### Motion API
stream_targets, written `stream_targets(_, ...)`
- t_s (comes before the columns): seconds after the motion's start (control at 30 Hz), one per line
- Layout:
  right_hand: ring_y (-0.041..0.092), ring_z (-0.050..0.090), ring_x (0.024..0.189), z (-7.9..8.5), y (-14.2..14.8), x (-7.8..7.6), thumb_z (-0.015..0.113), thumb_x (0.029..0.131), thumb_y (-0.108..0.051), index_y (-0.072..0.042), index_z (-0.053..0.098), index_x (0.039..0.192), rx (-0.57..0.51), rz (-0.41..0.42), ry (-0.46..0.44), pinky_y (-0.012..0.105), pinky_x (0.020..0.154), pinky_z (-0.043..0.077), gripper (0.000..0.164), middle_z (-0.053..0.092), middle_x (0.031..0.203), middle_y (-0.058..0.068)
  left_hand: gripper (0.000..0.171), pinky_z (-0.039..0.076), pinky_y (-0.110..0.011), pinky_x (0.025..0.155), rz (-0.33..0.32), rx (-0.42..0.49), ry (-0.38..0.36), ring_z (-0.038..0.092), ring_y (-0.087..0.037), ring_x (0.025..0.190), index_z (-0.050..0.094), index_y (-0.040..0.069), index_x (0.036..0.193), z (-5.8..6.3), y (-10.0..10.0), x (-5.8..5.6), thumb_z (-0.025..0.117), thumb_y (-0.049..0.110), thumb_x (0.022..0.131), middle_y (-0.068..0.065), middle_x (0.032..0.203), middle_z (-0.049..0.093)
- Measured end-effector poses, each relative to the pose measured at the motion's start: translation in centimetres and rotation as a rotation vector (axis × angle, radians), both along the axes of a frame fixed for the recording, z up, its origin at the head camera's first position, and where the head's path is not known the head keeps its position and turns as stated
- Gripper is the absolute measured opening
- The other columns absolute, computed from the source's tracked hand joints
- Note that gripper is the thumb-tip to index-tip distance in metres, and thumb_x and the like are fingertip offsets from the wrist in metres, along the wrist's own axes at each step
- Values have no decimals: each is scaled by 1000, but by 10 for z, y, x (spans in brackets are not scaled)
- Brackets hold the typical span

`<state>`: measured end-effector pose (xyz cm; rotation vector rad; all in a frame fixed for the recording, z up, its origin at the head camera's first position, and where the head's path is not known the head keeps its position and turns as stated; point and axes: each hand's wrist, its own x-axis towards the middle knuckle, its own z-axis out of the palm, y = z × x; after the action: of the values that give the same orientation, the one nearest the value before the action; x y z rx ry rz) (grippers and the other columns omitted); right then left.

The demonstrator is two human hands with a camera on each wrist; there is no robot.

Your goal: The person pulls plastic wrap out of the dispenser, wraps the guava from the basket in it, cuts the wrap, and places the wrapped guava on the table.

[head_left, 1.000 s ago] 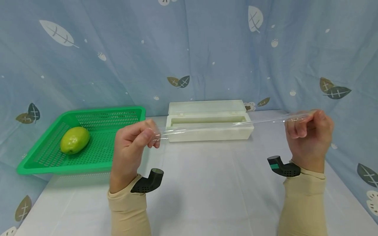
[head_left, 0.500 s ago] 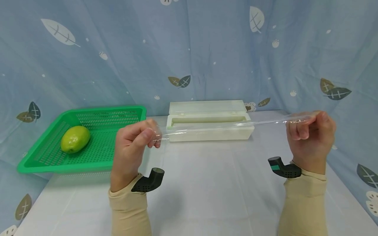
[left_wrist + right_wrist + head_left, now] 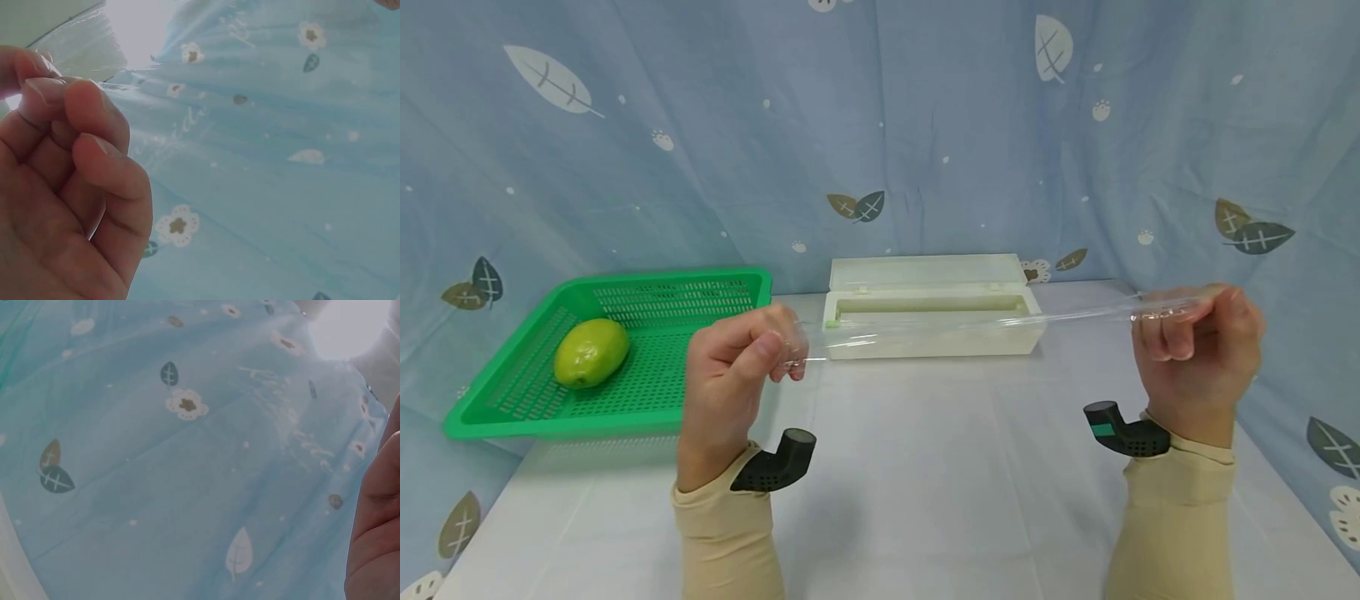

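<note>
Between left hand (image 3: 730, 383) and right hand (image 3: 1199, 362), both pinching its ends, clear thin plastic film (image 3: 970, 323) stretches above the white table (image 3: 925, 475).

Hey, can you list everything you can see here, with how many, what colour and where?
plastic film: one, clear, stretched between the two hands
box: one, off-white, far middle of the table, lid raised
basket: one, green, on the left
fruit: one, yellow-green, in the basket
table: one, white, under the basket and box
curtain: blue with leaf prints, behind the table; number of pieces unclear
light: at least one, white, at the top of both wrist views
wrist cameras: two, black, one per wrist
sleeves: two, beige, on the forearms
left hand: one, bare, pinching the film's left end
right hand: one, bare, pinching its right end
</note>
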<state>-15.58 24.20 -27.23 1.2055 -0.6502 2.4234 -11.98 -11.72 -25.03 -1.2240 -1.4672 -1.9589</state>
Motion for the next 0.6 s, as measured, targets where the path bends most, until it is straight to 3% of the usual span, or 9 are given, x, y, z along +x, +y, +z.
stream_targets(0.47,19,34,39,0,2,1,47,86,-5,21,49,68,-4,-5,27,20,38,24,31,39,45,13,32,38,-32,49,-28,-3,2,43,-20,58,42,0,57,0,3,-1,46,1,88,-7,58,41)
stream_targets(0.6,19,35,40,0,2,0,47,85,-2,22,48,66,-14,-3,55,20,39,26,30,40,46,15,32,37,-31,48,-57,0,39,43,-20,57,41,0,56,0,3,-3,47,1,88,-5,57,39)
